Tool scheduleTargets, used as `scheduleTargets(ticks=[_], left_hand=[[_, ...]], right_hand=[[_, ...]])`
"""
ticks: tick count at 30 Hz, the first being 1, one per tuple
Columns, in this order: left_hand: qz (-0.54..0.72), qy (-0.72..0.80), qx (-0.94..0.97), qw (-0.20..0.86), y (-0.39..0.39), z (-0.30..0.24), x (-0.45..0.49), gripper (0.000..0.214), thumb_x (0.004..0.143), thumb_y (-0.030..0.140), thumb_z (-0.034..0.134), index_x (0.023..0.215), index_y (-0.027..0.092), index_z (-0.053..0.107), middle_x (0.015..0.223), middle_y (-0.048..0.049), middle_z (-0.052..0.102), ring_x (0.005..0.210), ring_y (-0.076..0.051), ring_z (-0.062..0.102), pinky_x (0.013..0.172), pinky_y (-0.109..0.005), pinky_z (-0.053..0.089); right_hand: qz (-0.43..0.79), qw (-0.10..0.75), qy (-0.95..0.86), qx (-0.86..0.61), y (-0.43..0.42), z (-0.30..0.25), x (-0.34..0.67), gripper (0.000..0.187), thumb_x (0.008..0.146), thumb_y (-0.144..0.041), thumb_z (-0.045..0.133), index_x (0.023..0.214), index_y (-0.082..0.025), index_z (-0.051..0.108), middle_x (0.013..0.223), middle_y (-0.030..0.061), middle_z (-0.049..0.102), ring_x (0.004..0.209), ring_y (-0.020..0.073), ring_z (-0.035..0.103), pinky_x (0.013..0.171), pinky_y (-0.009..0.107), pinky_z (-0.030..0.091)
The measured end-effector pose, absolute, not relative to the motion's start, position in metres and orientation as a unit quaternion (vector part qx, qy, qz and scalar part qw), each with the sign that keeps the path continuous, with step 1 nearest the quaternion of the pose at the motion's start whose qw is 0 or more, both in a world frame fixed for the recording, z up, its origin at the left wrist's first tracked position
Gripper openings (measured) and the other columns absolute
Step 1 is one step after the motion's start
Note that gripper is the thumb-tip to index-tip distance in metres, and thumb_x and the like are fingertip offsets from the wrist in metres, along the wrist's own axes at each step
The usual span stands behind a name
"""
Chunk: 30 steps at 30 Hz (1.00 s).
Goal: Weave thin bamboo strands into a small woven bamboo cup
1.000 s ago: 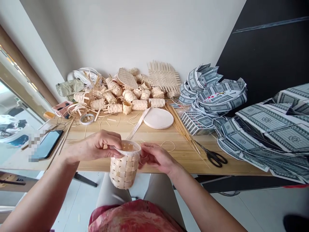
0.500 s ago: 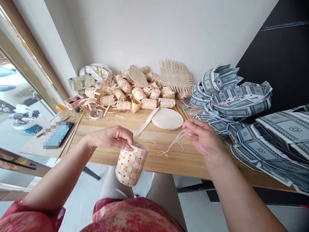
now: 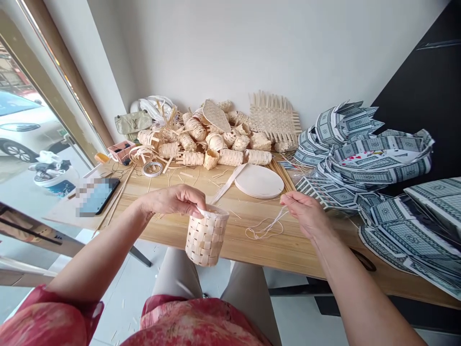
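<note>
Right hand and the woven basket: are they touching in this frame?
Apart. The head view shows the right hand pinching white thread to the right of the woven basket, with tabletop plainly visible between them.

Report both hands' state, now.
Left hand: closed, holding the basket by its rim.
Right hand: closed, pinching thread.
</note>
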State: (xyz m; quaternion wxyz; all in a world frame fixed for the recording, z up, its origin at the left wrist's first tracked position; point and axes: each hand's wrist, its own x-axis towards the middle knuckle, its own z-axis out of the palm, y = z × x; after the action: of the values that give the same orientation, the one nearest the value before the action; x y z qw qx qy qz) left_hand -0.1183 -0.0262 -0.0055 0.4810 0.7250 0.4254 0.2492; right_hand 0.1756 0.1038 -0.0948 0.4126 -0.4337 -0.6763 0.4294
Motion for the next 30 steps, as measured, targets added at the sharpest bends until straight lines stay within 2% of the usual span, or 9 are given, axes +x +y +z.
scheduleTargets(ticks=[3,7,10,14,18,22,25,28,30], left_hand=[[0.224,0.428,0.728,0.487,-0.026,-0.006,-0.12,0.017,0.073,0.032,0.065,0.071,0.016,0.071,0.064,-0.0023,0.056,0.054,-0.01,0.046,0.049,-0.017,0.038],[0.197,0.444,0.743,0.461,-0.026,-0.008,-0.122,0.017,0.078,0.023,0.057,0.086,0.016,0.069,0.071,-0.0031,0.059,0.056,-0.009,0.048,0.049,-0.017,0.039],[0.193,0.457,0.755,0.428,-0.027,-0.01,-0.121,0.021,0.08,0.021,0.054,0.097,0.016,0.066,0.077,-0.004,0.063,0.057,-0.009,0.052,0.05,-0.017,0.04],[0.201,0.433,0.8,0.363,-0.026,-0.011,-0.109,0.023,0.081,0.016,0.052,0.101,0.017,0.064,0.092,-0.0072,0.067,0.081,-0.014,0.062,0.069,-0.021,0.047],[0.203,0.421,0.832,0.3,-0.024,-0.015,-0.09,0.026,0.082,0.01,0.049,0.105,0.015,0.062,0.105,-0.0098,0.066,0.093,-0.017,0.062,0.078,-0.025,0.047],[0.213,0.405,0.863,0.212,-0.023,-0.031,-0.078,0.024,0.082,0.008,0.051,0.103,0.016,0.06,0.099,-0.0069,0.068,0.084,-0.014,0.063,0.073,-0.023,0.046],[0.24,0.394,0.872,0.161,-0.023,-0.045,-0.074,0.019,0.083,0.008,0.053,0.1,0.014,0.058,0.088,-0.0045,0.067,0.075,-0.012,0.063,0.067,-0.02,0.045],[0.269,0.39,0.871,0.128,-0.025,-0.055,-0.074,0.012,0.085,0.012,0.053,0.096,0.014,0.057,0.082,-0.0037,0.064,0.073,-0.011,0.062,0.065,-0.019,0.046],[0.297,0.393,0.865,0.097,-0.027,-0.061,-0.074,0.01,0.086,0.017,0.053,0.095,0.014,0.057,0.085,-0.0053,0.061,0.078,-0.013,0.061,0.067,-0.02,0.048]], right_hand=[[0.421,0.335,-0.706,-0.46,0.112,-0.093,0.19,0.026,0.063,-0.044,0.064,0.057,-0.018,0.063,0.055,0.002,0.054,0.047,0.0128,0.047,0.037,0.021,0.028],[0.195,0.313,-0.733,-0.572,0.128,-0.079,0.223,0.014,0.065,-0.028,0.063,0.054,-0.019,0.066,0.088,0.0095,0.062,0.069,0.0199,0.057,0.053,0.031,0.042],[0.097,0.343,-0.74,-0.571,0.126,-0.061,0.237,0.019,0.067,-0.017,0.059,0.05,-0.021,0.064,0.078,0.0097,0.06,0.075,0.0238,0.055,0.065,0.037,0.04],[0.041,0.371,-0.788,-0.489,0.095,-0.039,0.22,0.013,0.072,-0.019,0.057,0.062,-0.024,0.064,0.072,0.0061,0.062,0.07,0.0221,0.055,0.066,0.036,0.039],[0.143,0.407,-0.809,-0.4,0.052,-0.031,0.178,0.017,0.075,-0.03,0.057,0.059,-0.023,0.062,0.078,0.0046,0.064,0.066,0.0189,0.055,0.063,0.033,0.039],[0.398,0.317,-0.792,-0.338,0.026,-0.041,0.144,0.022,0.081,-0.033,0.049,0.078,-0.019,0.066,0.062,-0.0001,0.059,0.049,0.0121,0.048,0.05,0.026,0.038],[0.391,0.279,-0.817,-0.318,0.02,-0.054,0.129,0.018,0.083,-0.027,0.048,0.084,-0.017,0.063,0.06,-0.0032,0.051,0.054,0.0102,0.045,0.053,0.023,0.036],[0.372,0.256,-0.83,-0.326,0.017,-0.064,0.122,0.018,0.077,-0.022,0.06,0.094,-0.019,0.063,0.055,-0.0074,0.039,0.051,0.0085,0.038,0.049,0.021,0.03],[0.353,0.268,-0.83,-0.339,0.015,-0.069,0.118,0.014,0.072,-0.017,0.066,0.086,-0.018,0.065,0.053,-0.0082,0.034,0.049,0.0077,0.034,0.048,0.02,0.027]])
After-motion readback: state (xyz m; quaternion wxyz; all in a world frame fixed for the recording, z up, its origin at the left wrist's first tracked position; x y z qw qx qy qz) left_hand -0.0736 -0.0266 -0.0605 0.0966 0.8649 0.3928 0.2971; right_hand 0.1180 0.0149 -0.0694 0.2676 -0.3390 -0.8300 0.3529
